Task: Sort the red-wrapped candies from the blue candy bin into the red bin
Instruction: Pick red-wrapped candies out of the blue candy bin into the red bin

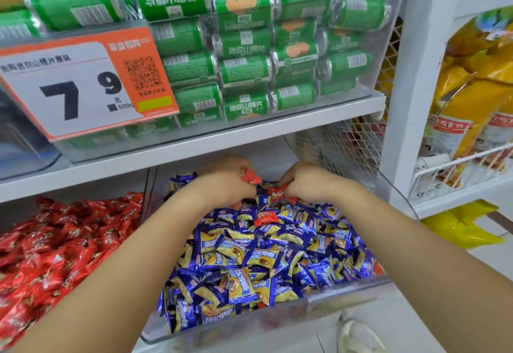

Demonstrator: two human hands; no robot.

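A clear bin (344, 298) on the lower shelf is full of blue-and-gold wrapped candies (258, 263). Both my hands reach into its far end. My left hand (227, 183) is closed around red-wrapped candies (251, 177) that stick out between its fingers. My right hand (302, 183) pinches another red-wrapped candy (280, 189) lying on the blue pile. One more red candy (266, 218) lies loose on the blue ones just in front of my hands. Left of this bin, the neighbouring bin holds a heap of red-wrapped candies (55, 247).
A shelf edge (194, 147) runs right above my hands, carrying a clear box of green snack packs (244, 61) and an orange price sign (83, 83). White wire racks with yellow bags (469, 108) stand to the right. Another red wrapper shows at the blue bin's right edge (378, 268).
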